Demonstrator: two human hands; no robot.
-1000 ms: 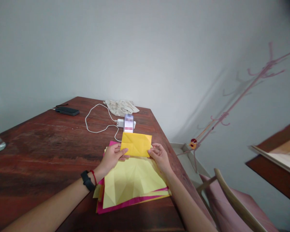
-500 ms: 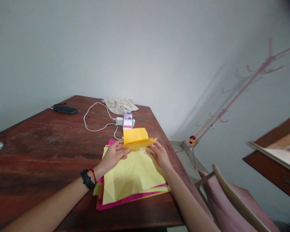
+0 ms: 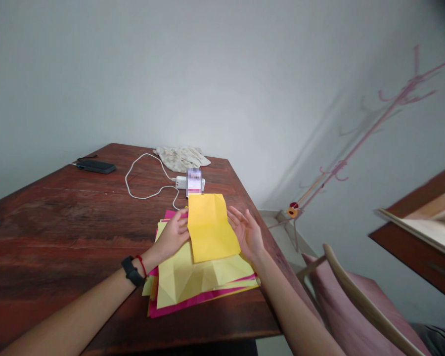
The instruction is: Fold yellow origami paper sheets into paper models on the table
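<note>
While L hand is at L edge of yellow sheet, can't tell if gripping, R hand spread by R edge, sheet over paper stack nr desk's near R corner, phone beyond, text pixelated, cloth nr far edge

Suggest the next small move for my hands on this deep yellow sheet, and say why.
I'd probably smooth the deep yellow sheet with your right hand: the sheet looks unfolded but creased across its middle, and that hand is open at its right edge. Your left hand, at the left edge, could steady it over the pale yellow paper.
</note>
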